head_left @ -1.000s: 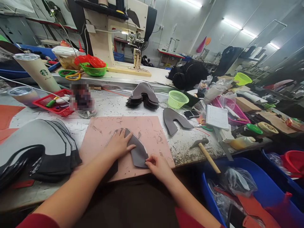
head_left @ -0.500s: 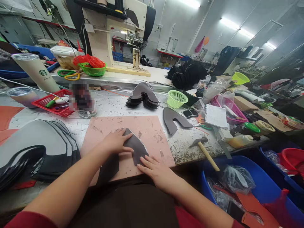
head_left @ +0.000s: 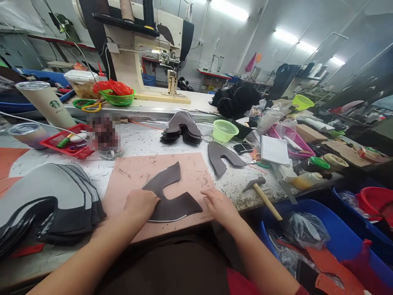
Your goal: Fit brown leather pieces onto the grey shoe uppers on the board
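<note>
A dark grey U-shaped shoe piece (head_left: 167, 196) lies flat on the pink cutting mat (head_left: 135, 174) in front of me. My left hand (head_left: 139, 205) rests curled on the piece's left edge. My right hand (head_left: 217, 203) lies on the mat just right of the piece, fingers apart, holding nothing. A second single grey piece (head_left: 221, 155) lies on the table beyond the mat's right corner. A hammer (head_left: 262, 192) with a wooden handle lies right of my right hand.
A stack of grey pieces (head_left: 182, 127) sits behind the mat, and a larger stack (head_left: 52, 200) lies at left. A green basket (head_left: 225, 130), a red tray (head_left: 69, 143), a notebook (head_left: 274, 150) and a sewing machine (head_left: 144, 49) stand further back. Blue bins (head_left: 331, 237) sit lower right.
The grey piece, folded under both hands before, now lies spread open and turned on the mat. My right hand has come off it to the right; my left hand has slid to its left edge.
</note>
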Demonstrator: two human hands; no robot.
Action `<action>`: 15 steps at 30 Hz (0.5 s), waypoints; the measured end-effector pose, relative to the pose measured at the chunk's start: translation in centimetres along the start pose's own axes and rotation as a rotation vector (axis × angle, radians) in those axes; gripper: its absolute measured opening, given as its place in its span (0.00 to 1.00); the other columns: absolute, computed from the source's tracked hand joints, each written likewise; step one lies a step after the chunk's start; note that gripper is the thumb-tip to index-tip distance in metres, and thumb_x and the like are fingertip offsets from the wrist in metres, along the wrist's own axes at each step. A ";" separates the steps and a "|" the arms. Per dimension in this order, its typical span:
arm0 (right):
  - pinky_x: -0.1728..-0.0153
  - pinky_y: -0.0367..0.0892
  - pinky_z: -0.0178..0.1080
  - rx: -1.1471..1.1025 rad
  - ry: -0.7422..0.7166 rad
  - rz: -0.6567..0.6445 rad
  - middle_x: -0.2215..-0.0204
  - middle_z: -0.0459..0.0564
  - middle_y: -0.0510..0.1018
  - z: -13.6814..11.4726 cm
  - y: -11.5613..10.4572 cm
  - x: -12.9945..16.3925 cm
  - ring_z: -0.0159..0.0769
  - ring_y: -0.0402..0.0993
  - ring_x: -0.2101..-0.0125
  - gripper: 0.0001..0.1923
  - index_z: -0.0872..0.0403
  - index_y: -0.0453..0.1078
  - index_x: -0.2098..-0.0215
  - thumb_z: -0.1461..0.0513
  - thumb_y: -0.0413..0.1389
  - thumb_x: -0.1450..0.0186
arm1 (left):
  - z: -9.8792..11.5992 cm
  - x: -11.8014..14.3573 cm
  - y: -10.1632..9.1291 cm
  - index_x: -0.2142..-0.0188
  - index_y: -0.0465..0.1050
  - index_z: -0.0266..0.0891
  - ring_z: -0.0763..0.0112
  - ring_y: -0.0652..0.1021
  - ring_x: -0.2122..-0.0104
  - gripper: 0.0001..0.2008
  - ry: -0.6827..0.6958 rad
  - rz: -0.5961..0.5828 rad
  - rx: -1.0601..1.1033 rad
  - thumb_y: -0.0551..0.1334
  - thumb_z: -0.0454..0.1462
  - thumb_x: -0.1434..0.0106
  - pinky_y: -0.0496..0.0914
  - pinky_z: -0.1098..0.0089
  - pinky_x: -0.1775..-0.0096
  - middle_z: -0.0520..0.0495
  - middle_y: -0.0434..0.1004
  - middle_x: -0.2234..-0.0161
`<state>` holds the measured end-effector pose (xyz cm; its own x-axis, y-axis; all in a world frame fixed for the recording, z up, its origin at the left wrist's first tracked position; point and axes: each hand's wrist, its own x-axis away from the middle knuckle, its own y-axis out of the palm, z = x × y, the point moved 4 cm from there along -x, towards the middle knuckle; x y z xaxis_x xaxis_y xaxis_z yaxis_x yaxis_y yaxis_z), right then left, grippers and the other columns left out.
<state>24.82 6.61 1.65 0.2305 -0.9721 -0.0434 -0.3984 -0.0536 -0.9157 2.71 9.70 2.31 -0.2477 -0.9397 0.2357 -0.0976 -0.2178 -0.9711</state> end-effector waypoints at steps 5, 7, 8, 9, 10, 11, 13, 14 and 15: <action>0.56 0.64 0.39 -0.086 -0.057 0.146 0.63 0.52 0.74 -1.5 0.9 -0.3 0.36 0.68 0.60 0.16 0.55 0.69 0.59 0.67 0.42 0.40 | 1.5 0.6 2.7 0.50 0.64 0.38 0.62 0.63 0.47 0.19 0.431 0.214 -0.072 0.47 0.32 0.40 0.59 0.60 0.49 0.43 0.64 0.48; 0.54 0.62 0.37 -0.151 -0.179 0.138 0.60 0.52 0.74 -4.0 1.9 -0.7 0.34 0.67 0.58 0.17 0.56 0.67 0.56 0.68 0.42 0.40 | 1.4 0.4 4.1 0.47 0.59 0.40 0.63 0.60 0.45 0.21 0.442 0.264 -0.063 0.46 0.36 0.39 0.56 0.59 0.47 0.47 0.60 0.45; 0.52 0.60 0.36 -0.177 -0.256 0.112 0.57 0.53 0.73 -5.5 2.6 -1.0 0.33 0.66 0.55 0.18 0.58 0.65 0.53 0.67 0.42 0.39 | 1.3 0.4 4.7 0.46 0.59 0.40 0.63 0.59 0.45 0.21 0.439 0.286 -0.060 0.46 0.38 0.39 0.56 0.59 0.47 0.47 0.59 0.44; 0.49 0.58 0.35 -0.193 -0.332 0.079 0.53 0.53 0.70 -7.0 3.4 -1.3 0.32 0.63 0.52 0.19 0.59 0.62 0.50 0.66 0.42 0.39 | 1.2 0.4 5.2 0.46 0.58 0.40 0.63 0.59 0.44 0.22 0.445 0.307 -0.057 0.46 0.39 0.39 0.55 0.59 0.46 0.47 0.59 0.44; 0.47 0.54 0.35 -0.192 -0.391 0.047 0.48 0.54 0.66 -8.3 4.1 -1.5 0.32 0.58 0.47 0.21 0.61 0.58 0.47 0.64 0.42 0.37 | 1.1 0.4 5.6 0.46 0.58 0.40 0.63 0.60 0.45 0.22 0.456 0.322 -0.057 0.46 0.40 0.39 0.54 0.60 0.46 0.46 0.59 0.45; 0.45 0.51 0.37 -0.178 -0.421 0.023 0.45 0.56 0.61 -9.3 4.9 -1.8 0.34 0.52 0.44 0.23 0.63 0.55 0.44 0.61 0.41 0.36 | 0.9 0.4 5.8 0.46 0.58 0.40 0.63 0.61 0.45 0.22 0.467 0.334 -0.058 0.47 0.41 0.39 0.53 0.61 0.46 0.45 0.60 0.45; 0.43 0.45 0.41 -0.130 -0.406 -0.017 0.42 0.59 0.53 -10.4 6.1 -2.0 0.38 0.42 0.41 0.29 0.65 0.48 0.41 0.55 0.40 0.35 | 0.6 0.4 6.1 0.46 0.59 0.40 0.63 0.63 0.47 0.23 0.498 0.360 -0.067 0.47 0.43 0.40 0.52 0.61 0.45 0.44 0.62 0.46; 0.43 0.44 0.44 -0.105 -0.376 -0.031 0.41 0.60 0.50 -10.5 6.5 -2.0 0.40 0.40 0.41 0.31 0.64 0.45 0.41 0.52 0.40 0.36 | 0.5 0.4 6.1 0.46 0.59 0.41 0.63 0.63 0.47 0.23 0.518 0.378 -0.074 0.47 0.44 0.40 0.52 0.61 0.45 0.44 0.63 0.47; 0.43 0.43 0.46 -0.083 -0.340 -0.040 0.40 0.60 0.48 -10.4 6.8 -1.8 0.42 0.38 0.40 0.33 0.64 0.43 0.40 0.50 0.39 0.36 | 0.5 0.4 6.1 0.46 0.59 0.41 0.62 0.62 0.46 0.24 0.540 0.400 -0.083 0.47 0.45 0.40 0.52 0.60 0.45 0.44 0.63 0.47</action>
<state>12.43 5.66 -0.36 0.5240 -0.8381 -0.1517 -0.4506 -0.1217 -0.8844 2.47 7.88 -3.51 -0.7249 -0.6755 -0.1347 0.0337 0.1605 -0.9865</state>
